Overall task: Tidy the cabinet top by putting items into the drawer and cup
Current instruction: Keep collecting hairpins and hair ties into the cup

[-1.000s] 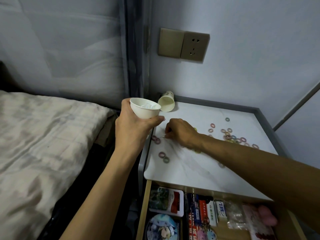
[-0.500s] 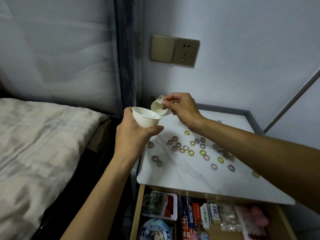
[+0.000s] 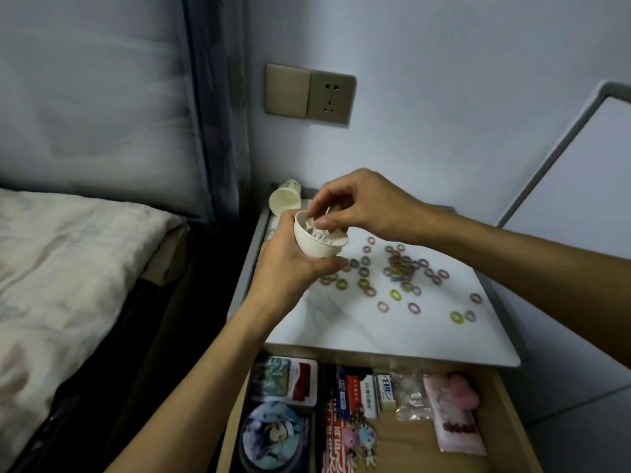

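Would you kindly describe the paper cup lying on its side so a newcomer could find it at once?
Find the white cabinet top beside the bed and go to its back left corner. A pale paper cup lies on its side, mouth facing us. Unlike the white cup gripped by the left hand, no hand holds it.

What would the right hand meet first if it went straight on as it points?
The right hand would likely meet the white sticks inside the cup held by the left hand; depth unclear.
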